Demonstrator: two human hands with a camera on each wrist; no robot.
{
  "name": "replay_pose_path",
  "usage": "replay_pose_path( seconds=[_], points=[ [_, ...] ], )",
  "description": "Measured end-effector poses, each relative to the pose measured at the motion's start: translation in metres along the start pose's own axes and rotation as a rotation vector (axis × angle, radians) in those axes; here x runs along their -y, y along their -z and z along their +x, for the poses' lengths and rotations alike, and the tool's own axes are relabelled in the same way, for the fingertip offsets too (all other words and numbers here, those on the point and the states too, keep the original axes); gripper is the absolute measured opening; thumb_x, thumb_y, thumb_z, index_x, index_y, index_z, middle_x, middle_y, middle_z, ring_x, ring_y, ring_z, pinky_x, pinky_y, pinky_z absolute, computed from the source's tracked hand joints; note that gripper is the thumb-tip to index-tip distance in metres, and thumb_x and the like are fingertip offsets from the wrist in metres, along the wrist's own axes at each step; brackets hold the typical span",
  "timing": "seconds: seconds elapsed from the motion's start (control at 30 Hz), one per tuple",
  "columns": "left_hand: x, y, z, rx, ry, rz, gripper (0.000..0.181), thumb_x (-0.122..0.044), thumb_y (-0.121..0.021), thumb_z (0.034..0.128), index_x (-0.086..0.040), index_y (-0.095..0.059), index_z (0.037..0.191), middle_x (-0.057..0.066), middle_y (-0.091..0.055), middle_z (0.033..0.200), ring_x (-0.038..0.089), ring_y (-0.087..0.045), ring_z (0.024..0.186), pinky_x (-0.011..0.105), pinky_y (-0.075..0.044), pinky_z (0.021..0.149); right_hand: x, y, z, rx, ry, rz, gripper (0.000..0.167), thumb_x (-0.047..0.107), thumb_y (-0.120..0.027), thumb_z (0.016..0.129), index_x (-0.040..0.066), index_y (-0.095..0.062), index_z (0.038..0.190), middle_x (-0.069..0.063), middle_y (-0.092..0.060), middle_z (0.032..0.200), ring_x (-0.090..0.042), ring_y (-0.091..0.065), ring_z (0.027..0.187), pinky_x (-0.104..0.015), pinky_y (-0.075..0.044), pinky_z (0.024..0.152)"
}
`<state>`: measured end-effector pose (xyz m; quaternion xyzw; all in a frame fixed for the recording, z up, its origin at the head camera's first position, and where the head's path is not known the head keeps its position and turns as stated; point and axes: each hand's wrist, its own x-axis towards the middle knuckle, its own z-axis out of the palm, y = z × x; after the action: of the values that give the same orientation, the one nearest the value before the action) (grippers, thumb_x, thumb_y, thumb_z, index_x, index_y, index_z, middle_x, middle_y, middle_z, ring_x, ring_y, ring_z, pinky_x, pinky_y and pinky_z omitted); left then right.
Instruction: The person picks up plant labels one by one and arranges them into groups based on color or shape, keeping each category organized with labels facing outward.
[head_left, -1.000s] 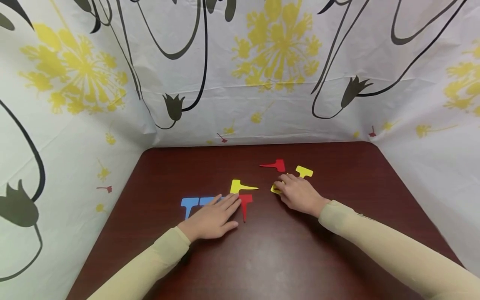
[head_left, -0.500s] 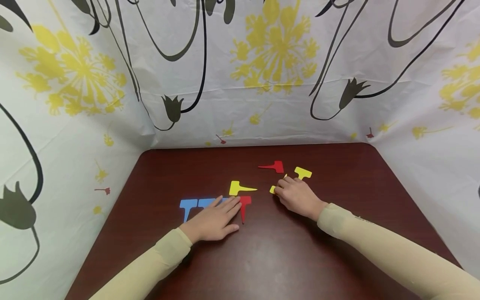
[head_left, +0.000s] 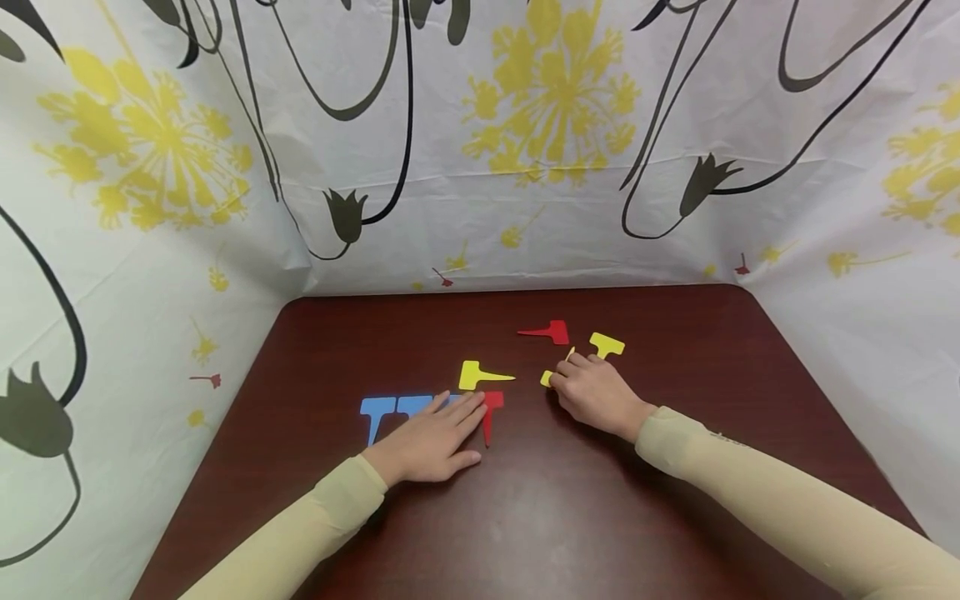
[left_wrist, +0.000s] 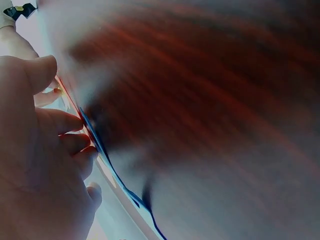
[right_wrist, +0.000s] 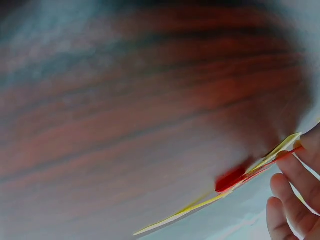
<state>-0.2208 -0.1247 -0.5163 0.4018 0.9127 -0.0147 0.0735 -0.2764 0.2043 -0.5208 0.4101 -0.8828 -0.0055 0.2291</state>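
My left hand (head_left: 431, 437) lies with straight, spread fingers over a row of blue T-shaped pieces (head_left: 378, 407), its fingertips beside a red T-shaped piece (head_left: 492, 402). In the left wrist view those fingers (left_wrist: 72, 145) touch the thin blue pieces. My right hand (head_left: 597, 395) has its fingers curled down on a yellow piece (head_left: 547, 378), mostly hidden beneath them. The right wrist view has a thumb and finger (right_wrist: 295, 155) pinching at the end of a yellow piece (right_wrist: 286, 143), with red beside it.
A yellow piece (head_left: 470, 375) lies sideways above the row. At the back are a red piece (head_left: 558, 332) and another yellow piece (head_left: 607, 343), near my right hand. Patterned cloth (head_left: 450, 200) stands around the dark table (head_left: 525, 517).
The right fingers have closed in further over the yellow piece, covering more of it. My left hand has shifted very slightly right, and a third blue piece shows more.
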Motion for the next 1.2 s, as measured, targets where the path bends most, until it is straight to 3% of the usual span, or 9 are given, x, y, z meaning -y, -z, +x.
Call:
replay_pose_path(
  seconds=[0.57, 0.77, 0.93, 1.2],
  points=[
    [0.002, 0.0, -0.001, -0.015, -0.017, 0.033, 0.08, -0.062, -0.04, 0.0999, -0.014, -0.024, 0.161, 0.003, -0.017, 0.168, 0.02, -0.013, 0.153, 0.049, -0.01, 0.122, -0.004, 0.009, 0.005, 0.001, 0.039, -0.038, 0.005, 0.012, -0.072, 0.08, 0.011, -0.068, 0.083, -0.003, -0.063, 0.079, -0.022, -0.06, 0.072, -0.039, -0.05, 0.061],
    [0.0, 0.003, 0.001, -0.016, -0.03, 0.016, 0.079, -0.061, -0.042, 0.1003, -0.013, -0.025, 0.161, 0.004, -0.017, 0.167, 0.02, -0.014, 0.153, 0.048, -0.011, 0.122, -0.011, 0.018, 0.008, -0.079, -0.007, 0.007, 0.01, 0.005, -0.073, 0.078, 0.009, -0.068, 0.086, -0.004, -0.065, 0.08, -0.021, -0.061, 0.071, -0.036, -0.053, 0.064],
    [-0.001, 0.003, 0.002, -0.009, -0.028, -0.006, 0.078, -0.06, -0.042, 0.1005, -0.013, -0.025, 0.161, 0.004, -0.017, 0.167, 0.02, -0.014, 0.153, 0.047, -0.01, 0.122, -0.016, 0.026, 0.011, -0.148, -0.019, 0.044, 0.01, 0.002, -0.064, 0.08, 0.011, -0.064, 0.084, 0.0, -0.057, 0.075, -0.015, -0.054, 0.062, -0.031, -0.05, 0.056],
    [0.001, 0.003, 0.002, 0.004, -0.021, -0.004, 0.079, -0.06, -0.043, 0.1001, -0.013, -0.025, 0.161, 0.003, -0.017, 0.167, 0.019, -0.014, 0.153, 0.046, -0.01, 0.122, -0.015, 0.032, 0.011, -0.157, -0.032, 0.082, 0.011, 0.004, -0.066, 0.082, 0.011, -0.065, 0.092, 0.001, -0.056, 0.076, -0.012, -0.051, 0.059, -0.031, -0.051, 0.051]
  ],
)
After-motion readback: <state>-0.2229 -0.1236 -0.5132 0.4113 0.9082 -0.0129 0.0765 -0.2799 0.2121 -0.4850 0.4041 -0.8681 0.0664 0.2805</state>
